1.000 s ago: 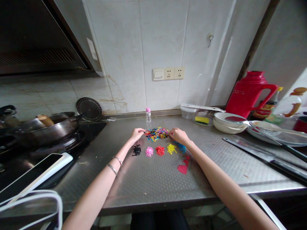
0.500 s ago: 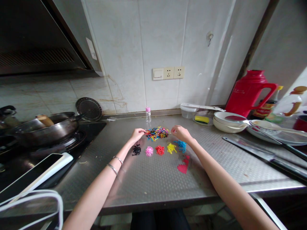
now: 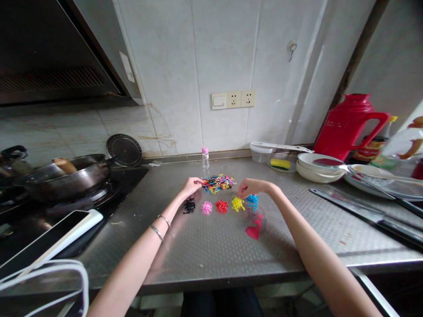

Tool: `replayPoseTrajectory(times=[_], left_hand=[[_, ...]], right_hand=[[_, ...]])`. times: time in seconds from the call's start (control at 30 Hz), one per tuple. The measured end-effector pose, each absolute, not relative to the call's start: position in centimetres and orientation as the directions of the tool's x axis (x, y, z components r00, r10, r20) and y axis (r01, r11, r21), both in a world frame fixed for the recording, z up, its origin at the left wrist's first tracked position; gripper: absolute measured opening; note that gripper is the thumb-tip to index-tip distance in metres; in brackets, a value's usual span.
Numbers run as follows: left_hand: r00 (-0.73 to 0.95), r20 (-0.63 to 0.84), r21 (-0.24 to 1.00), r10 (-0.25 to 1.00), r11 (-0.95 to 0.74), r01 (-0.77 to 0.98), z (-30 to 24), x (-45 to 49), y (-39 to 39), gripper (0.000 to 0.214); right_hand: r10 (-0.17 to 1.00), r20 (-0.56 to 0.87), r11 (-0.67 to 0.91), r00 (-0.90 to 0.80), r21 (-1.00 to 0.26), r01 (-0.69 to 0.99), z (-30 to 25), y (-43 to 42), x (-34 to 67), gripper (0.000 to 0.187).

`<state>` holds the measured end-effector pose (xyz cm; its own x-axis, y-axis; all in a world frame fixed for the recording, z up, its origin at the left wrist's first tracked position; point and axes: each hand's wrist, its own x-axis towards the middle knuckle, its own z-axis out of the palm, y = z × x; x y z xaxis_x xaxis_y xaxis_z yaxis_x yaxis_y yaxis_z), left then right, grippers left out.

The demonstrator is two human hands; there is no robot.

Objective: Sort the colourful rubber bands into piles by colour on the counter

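A mixed heap of small coloured rubber bands (image 3: 218,183) lies on the metal counter. My left hand (image 3: 192,187) is at the heap's left edge, thumb and fingers pinched together; a bit of red shows at the fingertips, but I cannot make out what is held. Over the gap between the yellow bands (image 3: 237,203) and the blue bands (image 3: 253,202) hovers my right hand (image 3: 250,187), fingers bent down and closed, their contents hidden. To the left, in the same row, are small piles of red bands (image 3: 221,206), pink bands (image 3: 206,208) and black bands (image 3: 189,205).
Behind the heap stands a small pink-capped bottle (image 3: 205,157). A clear piece with a red pattern (image 3: 254,226) lies in front of the blue bands. Rightward are a knife (image 3: 346,206), bowls (image 3: 319,171) and a red thermos (image 3: 346,127); leftward, a pan (image 3: 66,176) on the stove.
My right hand has come away from the heap's right edge, down and towards me, to just above the yellow and blue piles. My left hand stays at the heap's left edge.
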<state>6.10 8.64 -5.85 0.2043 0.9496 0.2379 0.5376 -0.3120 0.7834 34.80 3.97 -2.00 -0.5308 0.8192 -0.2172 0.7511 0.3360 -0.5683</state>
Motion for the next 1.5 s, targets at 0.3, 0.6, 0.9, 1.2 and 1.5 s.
replayPoseTrajectory(times=[0.3, 0.6, 0.9, 1.2, 1.5], left_hand=[[0.377, 0.268, 0.62, 0.887, -0.458, 0.637, -5.5, 6.3, 8.2, 0.017], [0.483, 0.195, 0.499, 0.854, -0.51, 0.701, -5.4, 5.9, 7.9, 0.018], [0.402, 0.229, 0.651, 0.887, -0.446, 0.614, -5.1, 6.0, 8.1, 0.024], [0.36, 0.256, 0.73, 0.897, -0.423, 0.537, -4.8, 6.1, 8.5, 0.025], [0.455, 0.28, 0.757, 0.846, -0.486, 0.437, -4.3, 9.7, 7.5, 0.025]], right_hand=[[0.904, -0.044, 0.301, -0.426, -0.643, 0.704, -2.4, 5.0, 35.6, 0.028], [0.932, 0.011, 0.297, -0.362, -0.596, 0.746, -4.7, 6.4, 36.5, 0.025], [0.94, -0.024, 0.259, -0.339, -0.594, 0.761, -4.9, 6.4, 36.6, 0.021], [0.94, -0.001, 0.284, -0.341, -0.553, 0.783, -4.8, 6.4, 36.6, 0.022], [0.955, 0.162, 0.294, -0.248, -0.421, 0.858, -4.9, 6.7, 37.3, 0.023]])
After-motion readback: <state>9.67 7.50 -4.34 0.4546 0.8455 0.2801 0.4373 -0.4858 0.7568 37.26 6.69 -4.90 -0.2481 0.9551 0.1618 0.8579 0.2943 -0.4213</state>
